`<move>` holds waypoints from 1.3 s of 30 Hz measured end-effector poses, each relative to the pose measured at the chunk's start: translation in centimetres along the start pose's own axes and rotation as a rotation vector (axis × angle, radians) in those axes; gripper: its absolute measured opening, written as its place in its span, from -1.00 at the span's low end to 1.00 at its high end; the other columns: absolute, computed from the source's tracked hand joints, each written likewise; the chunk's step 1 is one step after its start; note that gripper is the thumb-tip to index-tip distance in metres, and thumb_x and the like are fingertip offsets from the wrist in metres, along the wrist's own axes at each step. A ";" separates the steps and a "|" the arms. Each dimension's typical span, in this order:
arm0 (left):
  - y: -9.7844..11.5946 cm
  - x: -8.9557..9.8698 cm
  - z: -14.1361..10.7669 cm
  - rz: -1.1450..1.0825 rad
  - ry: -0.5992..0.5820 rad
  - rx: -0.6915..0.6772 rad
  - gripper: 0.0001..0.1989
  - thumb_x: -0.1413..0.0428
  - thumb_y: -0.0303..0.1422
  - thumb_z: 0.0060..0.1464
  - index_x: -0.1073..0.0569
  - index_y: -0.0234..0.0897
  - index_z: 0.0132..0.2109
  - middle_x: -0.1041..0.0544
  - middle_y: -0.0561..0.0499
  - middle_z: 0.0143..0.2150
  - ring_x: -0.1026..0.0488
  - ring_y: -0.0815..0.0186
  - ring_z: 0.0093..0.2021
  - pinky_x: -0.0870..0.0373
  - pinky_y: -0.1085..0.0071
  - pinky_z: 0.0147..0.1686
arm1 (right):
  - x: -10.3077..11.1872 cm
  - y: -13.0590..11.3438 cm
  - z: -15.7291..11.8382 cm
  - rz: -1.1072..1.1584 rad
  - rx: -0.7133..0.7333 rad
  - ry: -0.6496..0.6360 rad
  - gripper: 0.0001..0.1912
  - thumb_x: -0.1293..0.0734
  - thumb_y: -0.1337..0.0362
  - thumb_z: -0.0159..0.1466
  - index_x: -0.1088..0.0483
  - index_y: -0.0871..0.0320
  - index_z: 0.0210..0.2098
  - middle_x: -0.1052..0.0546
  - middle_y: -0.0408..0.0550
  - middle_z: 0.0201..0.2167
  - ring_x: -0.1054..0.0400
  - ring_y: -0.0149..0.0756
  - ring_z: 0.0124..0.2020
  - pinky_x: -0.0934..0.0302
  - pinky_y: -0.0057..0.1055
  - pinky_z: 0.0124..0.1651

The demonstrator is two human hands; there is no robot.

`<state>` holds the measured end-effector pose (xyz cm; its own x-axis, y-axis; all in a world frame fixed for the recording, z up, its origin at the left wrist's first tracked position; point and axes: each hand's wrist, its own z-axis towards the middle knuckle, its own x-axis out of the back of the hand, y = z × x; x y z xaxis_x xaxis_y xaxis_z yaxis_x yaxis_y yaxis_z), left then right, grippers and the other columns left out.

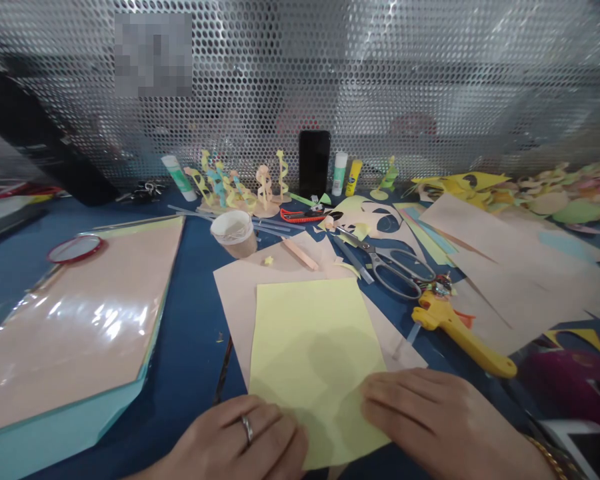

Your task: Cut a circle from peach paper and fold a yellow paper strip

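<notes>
A plain yellow sheet of paper lies in front of me, over a larger pale pink sheet. My left hand, with a ring on one finger, is closed at the yellow sheet's lower left edge, fingers bent over it. On the opposite side my right hand has its fingers pressed together and curled onto the lower right edge. Both thumbs are hidden. Beyond the sheet are a pinkish paper strip and a small yellow paper star.
Right of the sheets lie grey scissors and a yellow glue gun. A paper cup stands behind. Plastic-wrapped paper with a red-rimmed round item covers the left. Spiral paper figures and a phone stand before a perforated metal panel.
</notes>
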<state>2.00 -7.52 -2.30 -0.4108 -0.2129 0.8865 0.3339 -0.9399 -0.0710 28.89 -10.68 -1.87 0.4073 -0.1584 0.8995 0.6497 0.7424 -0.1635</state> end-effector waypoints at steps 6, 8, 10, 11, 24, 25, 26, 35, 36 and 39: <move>-0.6 0.4 0.9 0.051 -0.063 -0.013 -0.73 0.08 -0.43 0.28 -0.52 -0.17 -0.11 -0.62 0.17 -0.18 -0.52 0.39 -0.20 -0.45 0.49 -0.21 | 0.2 0.0 -0.2 0.008 0.011 0.025 -0.64 -0.05 0.35 0.42 -0.48 0.16 -0.19 -0.61 -0.13 -0.28 -0.49 -0.39 -0.31 -0.35 -0.49 -0.28; -0.8 0.5 1.0 0.057 -0.058 -0.031 -0.70 0.11 -0.42 0.29 -0.52 -0.14 -0.12 -0.61 0.18 -0.19 -0.50 0.42 -0.20 -0.44 0.53 -0.20 | 0.2 -0.1 -0.2 0.009 0.015 0.027 -0.64 -0.05 0.35 0.42 -0.48 0.17 -0.18 -0.62 -0.13 -0.29 -0.49 -0.39 -0.33 -0.34 -0.49 -0.29; -0.8 0.5 1.0 0.063 -0.024 -0.069 -0.68 0.13 -0.42 0.30 -0.53 -0.14 -0.14 -0.61 0.18 -0.23 -0.49 0.43 -0.23 -0.42 0.55 -0.22 | 0.2 -0.1 -0.2 0.006 0.012 0.031 -0.64 -0.05 0.35 0.42 -0.48 0.16 -0.19 -0.61 -0.13 -0.30 -0.49 -0.39 -0.33 -0.33 -0.49 -0.30; -0.8 0.5 1.0 0.064 -0.016 -0.077 -0.67 0.13 -0.42 0.30 -0.53 -0.15 -0.15 -0.61 0.18 -0.24 -0.49 0.43 -0.25 -0.42 0.55 -0.23 | 0.2 -0.1 -0.1 0.005 0.010 0.026 -0.63 -0.05 0.35 0.42 -0.48 0.16 -0.19 -0.61 -0.13 -0.30 -0.49 -0.39 -0.33 -0.34 -0.49 -0.29; -0.8 -0.4 0.3 0.052 -0.003 -0.059 -0.80 -0.01 -0.39 0.21 -0.55 -0.20 -0.20 -0.64 0.19 -0.30 -0.54 0.40 -0.34 -0.49 0.47 -0.36 | 0.1 0.1 -0.2 -0.003 0.012 0.007 -0.64 -0.05 0.35 0.42 -0.47 0.14 -0.18 -0.61 -0.15 -0.29 -0.49 -0.39 -0.32 -0.33 -0.46 -0.31; -0.8 -0.4 0.3 0.047 0.008 -0.061 -0.79 0.00 -0.39 0.22 -0.55 -0.20 -0.21 -0.64 0.19 -0.31 -0.54 0.40 -0.36 -0.50 0.48 -0.38 | 0.0 0.1 -0.2 -0.001 0.013 0.005 -0.64 -0.04 0.35 0.42 -0.47 0.14 -0.19 -0.61 -0.15 -0.29 -0.49 -0.39 -0.32 -0.32 -0.46 -0.31; -0.8 -0.4 0.3 0.040 0.016 -0.058 -0.79 0.00 -0.39 0.22 -0.55 -0.21 -0.22 -0.64 0.19 -0.32 -0.54 0.40 -0.37 -0.50 0.47 -0.39 | 0.0 0.1 -0.2 0.002 0.012 0.003 -0.64 -0.04 0.35 0.42 -0.47 0.14 -0.20 -0.61 -0.15 -0.29 -0.49 -0.39 -0.32 -0.32 -0.46 -0.31; -0.3 -0.3 -0.1 0.018 0.003 0.029 -0.80 -0.01 -0.39 0.22 -0.54 -0.22 -0.25 -0.62 0.19 -0.35 -0.52 0.40 -0.39 -0.47 0.45 -0.36 | 0.1 0.0 -0.2 0.003 0.012 0.005 -0.62 -0.04 0.35 0.42 -0.48 0.14 -0.21 -0.61 -0.14 -0.31 -0.49 -0.39 -0.31 -0.34 -0.48 -0.27; -0.3 -0.3 -0.1 0.017 0.011 0.032 -0.80 -0.01 -0.38 0.23 -0.54 -0.23 -0.26 -0.62 0.19 -0.36 -0.52 0.40 -0.40 -0.47 0.44 -0.37 | 0.1 0.0 -0.3 0.002 0.010 0.006 -0.63 -0.04 0.36 0.42 -0.48 0.14 -0.20 -0.61 -0.13 -0.31 -0.49 -0.40 -0.31 -0.34 -0.49 -0.26; -0.4 -0.4 0.0 0.006 0.026 0.040 -0.78 -0.03 -0.29 0.23 -0.53 -0.24 -0.28 -0.61 0.18 -0.37 -0.52 0.39 -0.42 -0.46 0.43 -0.40 | 0.0 0.0 -0.2 0.004 0.002 0.010 -0.65 -0.06 0.36 0.41 -0.47 0.13 -0.21 -0.61 -0.12 -0.33 -0.49 -0.40 -0.33 -0.35 -0.50 -0.25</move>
<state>2.05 -7.05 -2.64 -0.4310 -0.2255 0.8737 0.3693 -0.9275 -0.0573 29.02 -10.80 -1.94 0.4163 -0.1617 0.8947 0.6465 0.7446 -0.1663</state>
